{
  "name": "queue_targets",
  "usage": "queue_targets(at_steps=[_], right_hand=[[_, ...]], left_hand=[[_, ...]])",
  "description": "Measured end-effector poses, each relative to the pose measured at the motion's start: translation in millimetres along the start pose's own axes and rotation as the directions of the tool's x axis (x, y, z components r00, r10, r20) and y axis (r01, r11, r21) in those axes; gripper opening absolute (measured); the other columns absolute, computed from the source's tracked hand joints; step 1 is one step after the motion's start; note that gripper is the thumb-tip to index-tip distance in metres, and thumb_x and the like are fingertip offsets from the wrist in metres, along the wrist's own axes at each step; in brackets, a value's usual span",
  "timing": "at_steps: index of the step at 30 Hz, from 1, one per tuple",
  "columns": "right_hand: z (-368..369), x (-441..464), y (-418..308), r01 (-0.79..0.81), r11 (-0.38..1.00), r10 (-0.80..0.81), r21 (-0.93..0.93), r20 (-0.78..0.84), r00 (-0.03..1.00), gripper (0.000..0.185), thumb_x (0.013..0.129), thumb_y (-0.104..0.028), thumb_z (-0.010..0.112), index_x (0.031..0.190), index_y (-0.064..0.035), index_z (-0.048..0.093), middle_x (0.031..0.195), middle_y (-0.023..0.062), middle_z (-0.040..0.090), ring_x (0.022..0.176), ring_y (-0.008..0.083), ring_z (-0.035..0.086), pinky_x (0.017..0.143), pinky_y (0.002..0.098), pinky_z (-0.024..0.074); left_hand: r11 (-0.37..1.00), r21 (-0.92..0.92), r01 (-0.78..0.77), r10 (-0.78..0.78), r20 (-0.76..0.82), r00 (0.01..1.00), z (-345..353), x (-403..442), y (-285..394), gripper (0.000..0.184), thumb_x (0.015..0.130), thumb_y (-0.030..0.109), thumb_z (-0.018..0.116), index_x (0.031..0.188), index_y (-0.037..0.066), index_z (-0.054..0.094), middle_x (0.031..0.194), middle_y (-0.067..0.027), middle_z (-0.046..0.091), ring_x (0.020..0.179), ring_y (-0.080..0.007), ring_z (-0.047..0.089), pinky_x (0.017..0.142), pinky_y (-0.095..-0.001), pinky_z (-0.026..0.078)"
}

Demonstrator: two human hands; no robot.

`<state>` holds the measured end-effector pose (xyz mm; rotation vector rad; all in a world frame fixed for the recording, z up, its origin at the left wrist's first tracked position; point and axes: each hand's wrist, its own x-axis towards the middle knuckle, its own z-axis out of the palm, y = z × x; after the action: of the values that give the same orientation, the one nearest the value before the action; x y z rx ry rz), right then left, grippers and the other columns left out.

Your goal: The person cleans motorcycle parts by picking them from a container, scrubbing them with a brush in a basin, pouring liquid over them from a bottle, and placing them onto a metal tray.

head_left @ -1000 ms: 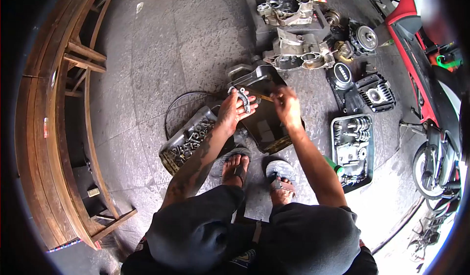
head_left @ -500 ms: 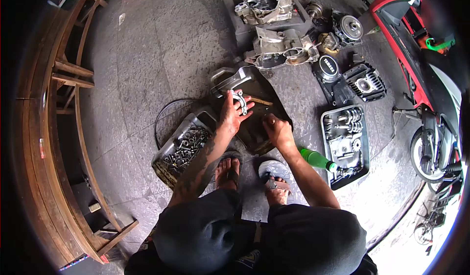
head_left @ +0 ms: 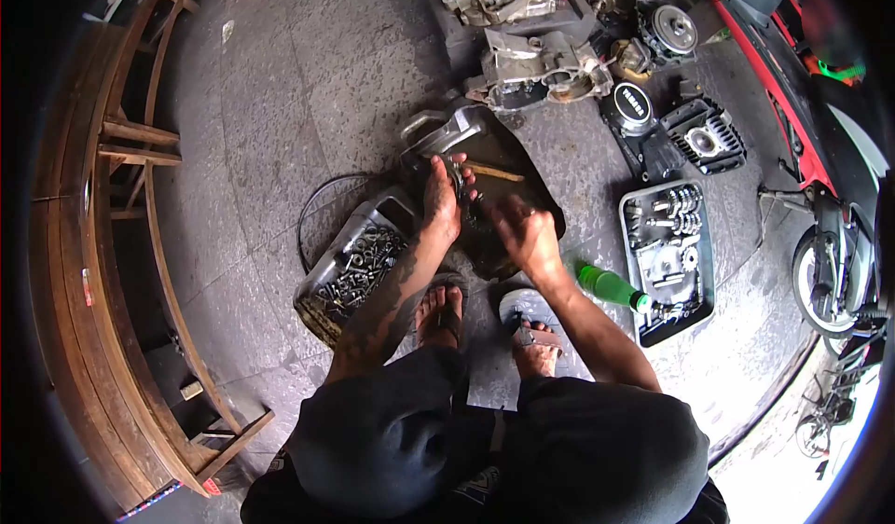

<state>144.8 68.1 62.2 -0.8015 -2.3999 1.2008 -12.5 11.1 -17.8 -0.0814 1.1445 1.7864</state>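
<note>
My left hand (head_left: 442,198) is above the oily black pan (head_left: 541,188), its fingers closed around a small curved metal part (head_left: 458,181). That part is tilted and mostly in shadow, so its exact kind does not show. Close beside it on the right, my right hand (head_left: 527,237) hangs over the pan with curled fingers, slightly blurred. Whatever they pinch is too dark to make out. A wooden-handled tool (head_left: 494,172) lies in the pan, behind my hands.
A tray of bolts (head_left: 364,268) stands left of the pan. On the right are a green bottle (head_left: 611,286) and a tray of gears (head_left: 667,254). Engine casings (head_left: 541,67) and a cylinder head (head_left: 701,139) lie farther off. A wooden bench (head_left: 103,272) and a motorcycle (head_left: 811,151) flank the floor.
My left hand has turned the metal part, which faced up bright before and is now darker and edge-on. My right hand has moved slightly left, closer to it. The view has shifted slightly.
</note>
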Motion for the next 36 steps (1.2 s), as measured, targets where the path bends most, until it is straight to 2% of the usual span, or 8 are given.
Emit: queue_targets(at_steps=[4,10,12,16,20,31,34,36], right_hand=[[-3.6,31.7,-5.6,0.253,0.950,-0.213,0.180,-0.216,0.953,0.019,0.083,-0.005,0.057,0.101,-0.0021,0.063,0.089,0.0173,0.064,0.079,0.0375,0.061,0.063,0.0397,0.0495],[-7.3,8.7,-10.4,0.000,0.993,0.009,0.121,-0.066,0.998,0.018,0.084,-0.006,0.058,0.100,-0.0001,0.061,0.090,0.0188,0.064,0.079,0.0365,0.063,0.063,0.0381,0.0506],[-2.1,23.3,-11.6,0.295,0.929,-0.207,0.222,-0.346,0.915,0.017,0.081,-0.002,0.058,0.098,0.0002,0.061,0.090,0.0196,0.064,0.080,0.0377,0.063,0.064,0.0384,0.0506],[5.6,6.6,3.6,0.009,0.999,-0.007,0.031,-0.070,0.998,0.014,0.083,-0.004,0.058,0.096,0.0012,0.062,0.092,0.0200,0.063,0.081,0.0366,0.063,0.064,0.0386,0.0497],[-1.4,7.4,-11.1,0.153,0.959,-0.092,0.239,-0.248,0.964,0.018,0.079,-0.001,0.059,0.096,0.0000,0.059,0.091,0.0212,0.062,0.084,0.0395,0.060,0.069,0.0402,0.0508],[20.3,-14.6,34.2,-0.244,0.967,0.236,-0.069,-0.111,0.965,0.014,0.084,-0.015,0.058,0.092,-0.0028,0.060,0.075,0.0239,0.062,0.073,0.0421,0.060,0.062,0.0483,0.0501],[3.3,-5.4,8.1,-0.148,0.982,0.164,0.115,-0.145,0.976,0.014,0.083,-0.010,0.058,0.094,-0.0007,0.061,0.082,0.0232,0.063,0.078,0.0411,0.061,0.064,0.0445,0.0504],[0.0,7.1,-9.4,0.168,0.936,-0.071,0.308,-0.302,0.951,0.018,0.081,-0.006,0.059,0.098,0.0004,0.061,0.089,0.0230,0.063,0.084,0.0399,0.060,0.069,0.0406,0.0502]], left_hand=[[0.995,-0.099,0.027,-0.029,-0.011,1.000,21.8,-12.0,-6.3,0.056,0.094,0.056,0.029,0.115,0.010,0.054,0.091,-0.0041,0.058,0.088,-0.0175,0.056,0.079,-0.0350,0.046],[0.996,-0.032,-0.084,0.086,0.065,0.994,4.4,1.6,-4.0,0.052,0.095,0.053,0.032,0.114,0.010,0.055,0.091,-0.0012,0.059,0.086,-0.0122,0.057,0.070,-0.0281,0.043],[0.996,-0.038,-0.086,0.090,0.126,0.988,5.2,-3.5,-10.9,0.051,0.096,0.051,0.033,0.113,0.009,0.055,0.088,-0.0016,0.058,0.085,-0.0127,0.056,0.069,-0.0263,0.042],[0.990,-0.104,-0.096,0.103,0.070,0.992,11.0,-1.7,-16.9,0.049,0.096,0.050,0.034,0.112,0.009,0.057,0.087,-0.0004,0.056,0.081,-0.0112,0.054,0.073,-0.0265,0.043],[1.000,-0.022,-0.005,0.006,0.058,0.998,-0.5,-8.5,-18.9,0.053,0.096,0.051,0.028,0.119,0.009,0.053,0.100,-0.0050,0.056,0.097,-0.0197,0.054,0.091,-0.0341,0.042],[0.990,-0.074,-0.122,0.128,0.079,0.989,8.8,-0.9,1.4,0.058,0.094,0.056,0.026,0.122,0.012,0.051,0.096,-0.0040,0.057,0.091,-0.0173,0.055,0.076,-0.0288,0.043],[0.992,-0.028,-0.124,0.125,0.033,0.992,2.5,3.0,-12.6,0.059,0.094,0.056,0.029,0.123,0.009,0.049,0.097,-0.0045,0.057,0.092,-0.0193,0.055,0.085,-0.0319,0.044],[0.994,-0.034,-0.108,0.108,0.014,0.994,4.4,-2.8,-19.1,0.060,0.093,0.057,0.030,0.122,0.009,0.050,0.097,-0.0045,0.056,0.092,-0.0196,0.055,0.086,-0.0328,0.044]])
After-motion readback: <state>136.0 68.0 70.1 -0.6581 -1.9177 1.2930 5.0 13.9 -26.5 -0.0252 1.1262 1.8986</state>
